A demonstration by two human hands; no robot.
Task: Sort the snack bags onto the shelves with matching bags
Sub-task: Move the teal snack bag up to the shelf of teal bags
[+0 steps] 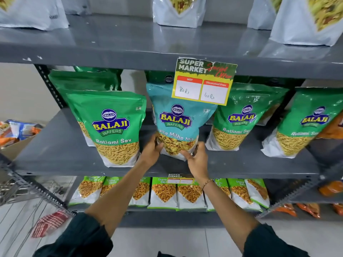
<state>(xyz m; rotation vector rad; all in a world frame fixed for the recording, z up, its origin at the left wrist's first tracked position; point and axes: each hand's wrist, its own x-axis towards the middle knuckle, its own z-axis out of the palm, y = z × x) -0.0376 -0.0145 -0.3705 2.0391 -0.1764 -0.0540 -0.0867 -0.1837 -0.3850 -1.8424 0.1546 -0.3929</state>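
Note:
A teal Khatta Mitha Mix bag stands upright in the middle of the grey middle shelf, between green Ratlami Sev bags. My left hand grips its lower left corner and my right hand grips its lower right corner. One green Ratlami Sev bag stands to its left, another to its right, and a third at the far right. More green bags stand behind them.
A yellow price tag hangs from the upper shelf edge over the teal bag's top. White bags line the top shelf. Light-green Chana bags fill the lower shelf. A cardboard box with mixed bags sits left; orange bags lie right.

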